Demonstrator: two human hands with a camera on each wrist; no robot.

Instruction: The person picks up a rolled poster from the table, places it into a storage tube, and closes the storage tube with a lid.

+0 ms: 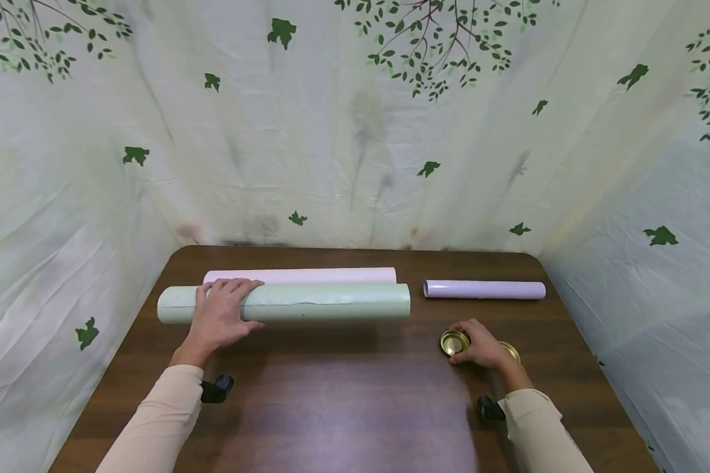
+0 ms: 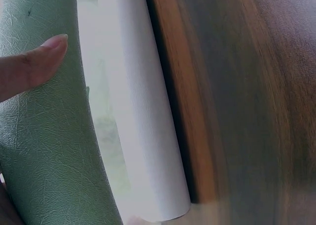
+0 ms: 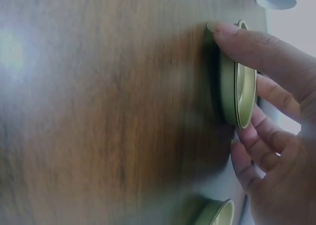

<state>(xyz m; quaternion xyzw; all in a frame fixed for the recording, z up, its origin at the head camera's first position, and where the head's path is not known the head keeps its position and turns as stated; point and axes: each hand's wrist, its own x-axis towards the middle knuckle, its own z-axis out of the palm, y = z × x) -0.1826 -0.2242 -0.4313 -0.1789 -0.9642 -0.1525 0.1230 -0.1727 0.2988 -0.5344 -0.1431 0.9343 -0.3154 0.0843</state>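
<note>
The left hand (image 1: 217,316) grips the green roll (image 1: 331,302) left of its middle; the right hand (image 1: 482,345) pinches a gold dish (image 1: 454,343).

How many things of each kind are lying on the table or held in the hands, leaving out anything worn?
Rolls: 3 (pale green roll, pinkish-white roll, lavender roll)
Shallow gold tins: 2 (held tin, second tin)
Total: 5
</note>
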